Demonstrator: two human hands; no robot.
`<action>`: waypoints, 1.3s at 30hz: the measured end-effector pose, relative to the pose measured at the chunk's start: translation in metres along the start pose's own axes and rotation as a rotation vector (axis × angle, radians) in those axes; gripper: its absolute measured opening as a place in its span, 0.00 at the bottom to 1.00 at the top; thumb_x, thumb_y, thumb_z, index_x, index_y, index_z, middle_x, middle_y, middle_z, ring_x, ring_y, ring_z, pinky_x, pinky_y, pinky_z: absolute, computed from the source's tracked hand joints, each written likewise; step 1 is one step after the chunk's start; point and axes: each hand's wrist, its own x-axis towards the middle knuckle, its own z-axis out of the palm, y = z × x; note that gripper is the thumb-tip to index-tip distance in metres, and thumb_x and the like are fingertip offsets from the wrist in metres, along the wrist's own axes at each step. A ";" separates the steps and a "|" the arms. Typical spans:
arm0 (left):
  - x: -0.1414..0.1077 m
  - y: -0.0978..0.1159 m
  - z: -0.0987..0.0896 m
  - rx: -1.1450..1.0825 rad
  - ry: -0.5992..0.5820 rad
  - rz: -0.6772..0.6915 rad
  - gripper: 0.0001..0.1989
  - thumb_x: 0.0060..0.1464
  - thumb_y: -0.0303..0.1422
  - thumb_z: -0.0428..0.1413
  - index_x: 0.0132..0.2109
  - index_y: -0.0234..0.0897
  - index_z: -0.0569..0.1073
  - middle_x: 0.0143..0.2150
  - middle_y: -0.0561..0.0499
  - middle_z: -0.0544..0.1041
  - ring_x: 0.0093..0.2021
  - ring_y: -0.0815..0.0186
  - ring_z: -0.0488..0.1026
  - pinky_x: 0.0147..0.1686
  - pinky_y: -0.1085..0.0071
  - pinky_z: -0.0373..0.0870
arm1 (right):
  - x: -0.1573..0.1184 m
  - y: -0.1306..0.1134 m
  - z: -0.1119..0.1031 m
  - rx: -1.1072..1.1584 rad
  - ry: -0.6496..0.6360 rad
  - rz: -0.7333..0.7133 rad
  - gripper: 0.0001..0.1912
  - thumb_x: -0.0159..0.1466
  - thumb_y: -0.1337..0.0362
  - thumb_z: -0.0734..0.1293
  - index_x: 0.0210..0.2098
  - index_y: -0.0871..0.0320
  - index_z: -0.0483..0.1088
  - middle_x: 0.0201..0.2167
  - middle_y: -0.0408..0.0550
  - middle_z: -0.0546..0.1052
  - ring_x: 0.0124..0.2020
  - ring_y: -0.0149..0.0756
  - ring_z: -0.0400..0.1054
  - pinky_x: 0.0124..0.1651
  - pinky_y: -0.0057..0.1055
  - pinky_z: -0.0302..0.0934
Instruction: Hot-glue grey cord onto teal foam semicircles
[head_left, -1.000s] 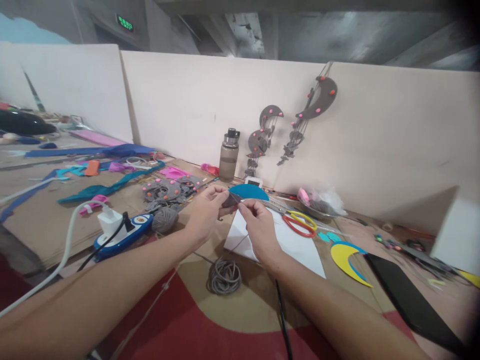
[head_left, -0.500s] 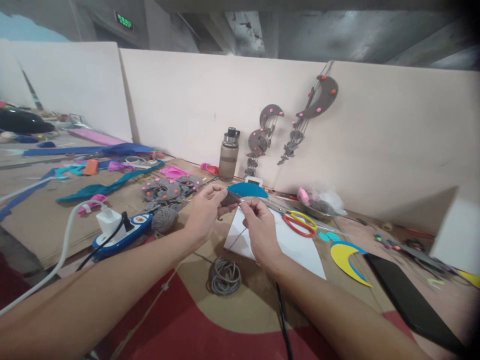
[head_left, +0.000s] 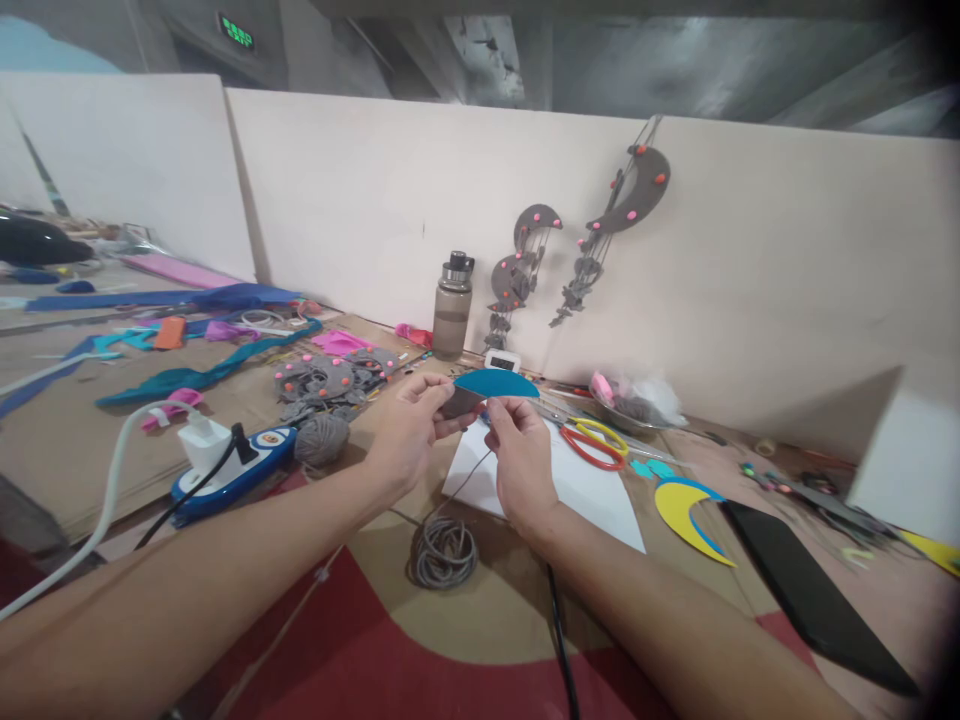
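Observation:
My left hand [head_left: 412,430] pinches a small dark grey felt piece [head_left: 460,402] between thumb and fingers. Right beside it, my right hand [head_left: 519,445] is closed in a pinch at the tip of the felt, on grey cord [head_left: 474,470] that trails down from the fingers. Whether a needle is in that pinch is too small to tell. A loose coil of the grey cord [head_left: 444,553] lies on the table below both hands. Behind the felt is a teal half-round piece [head_left: 499,383], and white paper [head_left: 581,495] lies under the right hand.
Scissors [head_left: 596,440], yellow and blue crescents [head_left: 686,520] and a black phone [head_left: 817,595] lie right. A power strip [head_left: 247,470], yarn ball [head_left: 322,438] and grey felt crescents [head_left: 322,378] are left. A bottle [head_left: 451,315] stands by the wall, where crescent garlands [head_left: 649,190] hang.
The view has shifted slightly, so the surroundings sit a little further left. Both hands stay close together at the felt piece, with the fingers only slightly changed.

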 end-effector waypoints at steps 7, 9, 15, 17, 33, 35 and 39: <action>0.001 0.000 -0.002 -0.025 0.001 -0.039 0.07 0.46 0.32 0.58 0.32 0.36 0.66 0.33 0.53 0.77 0.35 0.67 0.76 0.41 0.63 0.73 | 0.002 -0.001 -0.002 -0.027 -0.033 0.017 0.11 0.56 0.55 0.66 0.30 0.56 0.68 0.25 0.39 0.69 0.23 0.26 0.54 0.26 0.26 0.51; 0.002 0.001 -0.003 -0.029 -0.006 -0.048 0.06 0.46 0.31 0.58 0.32 0.36 0.67 0.33 0.52 0.77 0.35 0.67 0.76 0.41 0.63 0.73 | 0.002 -0.002 -0.002 -0.023 -0.041 0.022 0.11 0.55 0.55 0.66 0.30 0.56 0.68 0.25 0.39 0.68 0.22 0.25 0.53 0.25 0.25 0.50; 0.006 0.002 -0.006 -0.043 -0.049 -0.111 0.06 0.46 0.31 0.56 0.33 0.34 0.71 0.36 0.48 0.78 0.37 0.63 0.76 0.40 0.62 0.74 | 0.003 -0.004 -0.002 0.033 -0.066 0.058 0.11 0.54 0.56 0.68 0.28 0.57 0.66 0.22 0.38 0.66 0.20 0.24 0.50 0.23 0.25 0.46; 0.008 0.003 -0.007 -0.056 -0.051 -0.157 0.06 0.47 0.30 0.56 0.34 0.34 0.71 0.36 0.47 0.78 0.36 0.64 0.76 0.39 0.63 0.75 | 0.004 -0.004 -0.002 0.071 -0.073 0.064 0.11 0.54 0.56 0.67 0.28 0.57 0.65 0.23 0.38 0.66 0.19 0.23 0.50 0.22 0.25 0.45; 0.012 0.002 -0.010 0.001 -0.090 -0.137 0.05 0.48 0.32 0.58 0.32 0.33 0.72 0.34 0.46 0.78 0.35 0.64 0.77 0.39 0.64 0.76 | 0.004 -0.004 -0.001 0.099 -0.077 0.078 0.12 0.53 0.56 0.68 0.28 0.58 0.65 0.22 0.38 0.66 0.19 0.22 0.49 0.21 0.24 0.46; 0.013 0.002 -0.010 0.010 -0.075 -0.137 0.05 0.49 0.32 0.57 0.32 0.33 0.72 0.34 0.46 0.78 0.34 0.64 0.77 0.38 0.64 0.76 | 0.003 -0.003 -0.001 0.061 -0.083 0.051 0.12 0.54 0.55 0.68 0.28 0.58 0.66 0.22 0.39 0.67 0.19 0.23 0.50 0.22 0.25 0.46; 0.011 0.001 -0.007 0.026 -0.058 -0.164 0.05 0.51 0.31 0.56 0.32 0.32 0.70 0.32 0.46 0.77 0.30 0.68 0.76 0.34 0.69 0.76 | 0.001 -0.003 -0.002 0.006 -0.083 0.003 0.13 0.55 0.54 0.67 0.29 0.58 0.66 0.23 0.40 0.68 0.20 0.24 0.51 0.22 0.25 0.47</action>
